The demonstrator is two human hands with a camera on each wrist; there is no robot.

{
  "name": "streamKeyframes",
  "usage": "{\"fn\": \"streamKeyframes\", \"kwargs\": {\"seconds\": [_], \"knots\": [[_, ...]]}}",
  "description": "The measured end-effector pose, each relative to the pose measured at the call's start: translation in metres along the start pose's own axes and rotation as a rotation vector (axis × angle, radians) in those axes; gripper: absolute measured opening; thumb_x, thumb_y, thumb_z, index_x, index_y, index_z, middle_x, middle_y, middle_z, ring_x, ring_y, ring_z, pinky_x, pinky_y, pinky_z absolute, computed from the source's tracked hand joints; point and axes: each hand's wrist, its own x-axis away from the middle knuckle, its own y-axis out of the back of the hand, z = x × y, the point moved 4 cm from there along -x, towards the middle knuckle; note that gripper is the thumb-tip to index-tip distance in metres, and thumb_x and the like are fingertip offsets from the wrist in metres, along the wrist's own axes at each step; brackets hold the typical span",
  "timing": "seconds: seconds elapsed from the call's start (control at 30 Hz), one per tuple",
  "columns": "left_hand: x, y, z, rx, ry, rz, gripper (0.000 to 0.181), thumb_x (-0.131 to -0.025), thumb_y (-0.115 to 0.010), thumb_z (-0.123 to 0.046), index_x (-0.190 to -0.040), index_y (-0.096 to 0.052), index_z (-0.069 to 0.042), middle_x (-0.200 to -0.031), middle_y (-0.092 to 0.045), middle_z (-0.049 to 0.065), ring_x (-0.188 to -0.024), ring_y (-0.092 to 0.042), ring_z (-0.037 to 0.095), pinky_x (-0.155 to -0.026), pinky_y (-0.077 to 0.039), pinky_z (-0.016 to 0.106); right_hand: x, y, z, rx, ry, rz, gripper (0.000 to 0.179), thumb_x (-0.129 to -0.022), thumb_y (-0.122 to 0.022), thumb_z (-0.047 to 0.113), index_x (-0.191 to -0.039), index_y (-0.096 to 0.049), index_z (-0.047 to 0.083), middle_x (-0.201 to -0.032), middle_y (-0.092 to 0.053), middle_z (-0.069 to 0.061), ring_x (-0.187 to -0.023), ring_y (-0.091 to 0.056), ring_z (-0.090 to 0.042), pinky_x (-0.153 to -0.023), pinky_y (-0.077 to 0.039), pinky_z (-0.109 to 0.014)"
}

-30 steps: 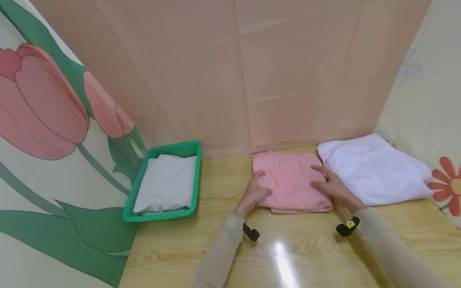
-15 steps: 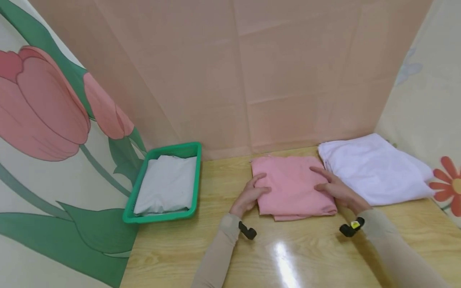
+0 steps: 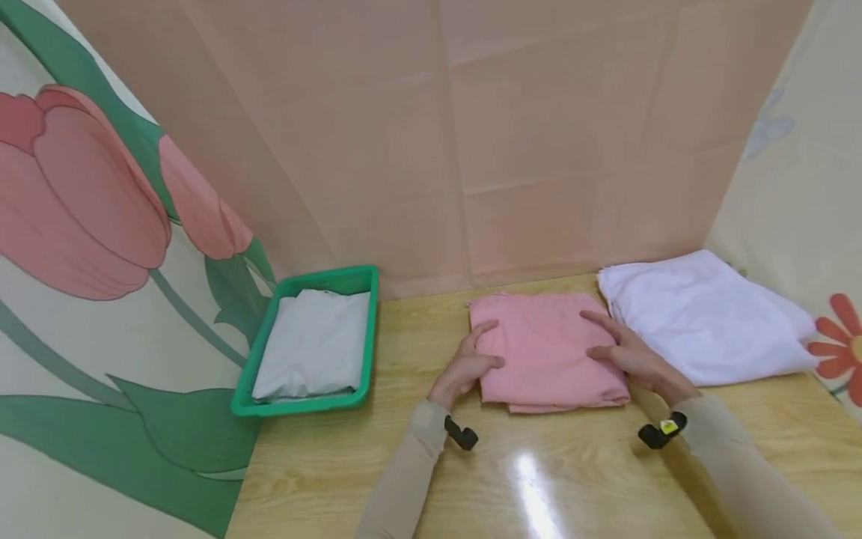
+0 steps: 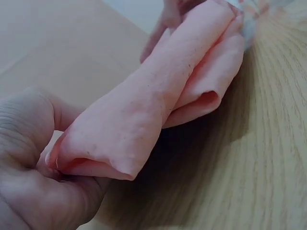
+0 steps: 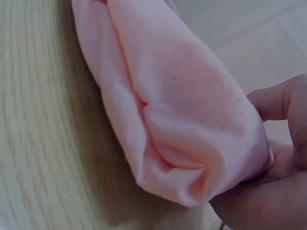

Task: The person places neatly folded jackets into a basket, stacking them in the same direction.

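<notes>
A folded pink cloth (image 3: pixel 542 352) lies between my two hands at the table's middle right. My left hand (image 3: pixel 466 367) grips its left edge, with thumb and a finger showing on top and the other fingers hidden below. At the opposite edge my right hand (image 3: pixel 633 355) holds it the same way. In the left wrist view the layered pink cloth (image 4: pixel 134 110) stands over a dark shadow on the wood, one corner within the left hand (image 4: pixel 43 172). The right wrist view shows bunched folds of the cloth (image 5: pixel 177 105) against the right hand (image 5: pixel 276 177).
A folded white cloth (image 3: pixel 707 322) lies just right of the pink one, near the back wall. On the left stands a green basket (image 3: pixel 369 337) with a pale grey folded cloth (image 3: pixel 313 344) inside. Wood tabletop (image 3: pixel 323 479) extends in front.
The pink cloth has shifted slightly toward me and its back edge has come away from the wall. Both hands moved with it, then stayed nearly still over the last half second.
</notes>
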Motion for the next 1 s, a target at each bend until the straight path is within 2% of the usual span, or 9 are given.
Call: {"fn": "streamKeyframes", "kwargs": {"seconds": [0.27,0.4,0.5,0.57,0.63,0.7,0.77,0.83,1.0], "knots": [[0.012,0.007,-0.023,-0.034,-0.033,0.006,0.092,-0.082,-0.069,0.018,-0.159,-0.051,-0.030,-0.170,-0.022,0.024,-0.076,-0.057,0.015,-0.068,-0.061,0.028,0.003,-0.008,0.016,-0.009,0.027,0.010,0.090,-0.101,-0.066,0.002,-0.173,-0.014,0.017,-0.178,0.012,-0.019,-0.158,-0.003,-0.048,-0.124,-0.012,-0.070],[0.017,0.015,-0.032,-0.053,-0.059,-0.009,0.092,-0.081,-0.070,0.018,-0.157,-0.052,-0.031,-0.170,-0.022,0.024,-0.074,-0.058,0.015,-0.068,-0.061,0.029,0.003,-0.012,0.026,-0.011,0.051,0.010,0.089,-0.102,-0.067,0.004,-0.173,-0.015,0.018,-0.179,0.010,-0.016,-0.160,0.000,-0.047,-0.125,-0.010,-0.070],[0.021,0.021,-0.039,-0.071,-0.082,-0.020,0.092,-0.081,-0.070,0.017,-0.157,-0.052,-0.032,-0.168,-0.025,0.023,-0.074,-0.059,0.016,-0.068,-0.061,0.030,0.002,-0.016,0.035,0.001,0.073,-0.001,0.088,-0.102,-0.067,0.005,-0.173,-0.017,0.019,-0.180,0.006,-0.015,-0.160,-0.001,-0.044,-0.129,-0.020,-0.044],[0.024,0.025,-0.044,-0.080,-0.098,-0.026,0.091,-0.081,-0.070,0.017,-0.156,-0.053,-0.033,-0.168,-0.026,0.023,-0.072,-0.058,0.015,-0.068,-0.060,0.029,0.002,-0.019,0.040,0.017,0.090,-0.014,0.086,-0.102,-0.067,0.006,-0.172,-0.019,0.019,-0.180,0.001,-0.015,-0.160,-0.003,-0.042,-0.121,-0.027,-0.024],[0.028,0.028,-0.050,-0.090,-0.110,-0.031,0.090,-0.082,-0.070,0.016,-0.156,-0.053,-0.033,-0.168,-0.027,0.022,-0.068,-0.056,0.013,-0.067,-0.059,0.028,0.001,-0.021,0.046,0.038,0.097,-0.028,0.085,-0.103,-0.067,0.006,-0.172,-0.021,0.020,-0.180,-0.002,-0.014,-0.159,-0.006,-0.041,-0.114,-0.030,-0.020],[0.031,0.031,-0.055,-0.096,-0.120,-0.039,0.089,-0.082,-0.071,0.013,-0.156,-0.054,-0.034,-0.167,-0.031,0.021,-0.068,-0.055,0.013,-0.069,-0.059,0.028,0.000,-0.023,0.051,0.047,0.105,-0.042,0.084,-0.102,-0.067,0.005,-0.172,-0.022,0.020,-0.180,-0.004,-0.015,-0.159,-0.007,-0.041,-0.123,-0.027,-0.032],[0.035,0.034,-0.060,-0.097,-0.132,-0.050,0.087,-0.082,-0.072,0.011,-0.155,-0.055,-0.033,-0.164,-0.037,0.020,-0.076,-0.061,0.015,-0.074,-0.060,0.031,-0.002,-0.026,0.056,0.060,0.104,-0.052,0.084,-0.102,-0.067,0.005,-0.172,-0.022,0.021,-0.180,-0.004,-0.015,-0.159,-0.009,-0.042,-0.126,-0.022,-0.053],[0.039,0.037,-0.064,-0.098,-0.146,-0.063,0.085,-0.082,-0.073,0.009,-0.154,-0.055,-0.032,-0.160,-0.042,0.019,-0.089,-0.065,0.019,-0.080,-0.061,0.035,-0.003,-0.028,0.060,0.065,0.099,-0.052,0.083,-0.103,-0.067,0.008,-0.172,-0.023,0.023,-0.180,-0.006,-0.014,-0.159,-0.010,-0.041,-0.125,-0.022,-0.058],[0.046,0.045,-0.074,-0.124,-0.173,-0.098,0.080,-0.084,-0.075,0.003,-0.153,-0.057,-0.033,-0.157,-0.047,0.014,-0.117,-0.062,0.030,-0.093,-0.060,0.044,-0.006,-0.035,0.069,0.056,0.090,-0.049,0.080,-0.104,-0.068,0.016,-0.171,-0.025,0.028,-0.180,-0.010,-0.009,-0.158,-0.017,-0.035,-0.106,-0.036,-0.017]]}}
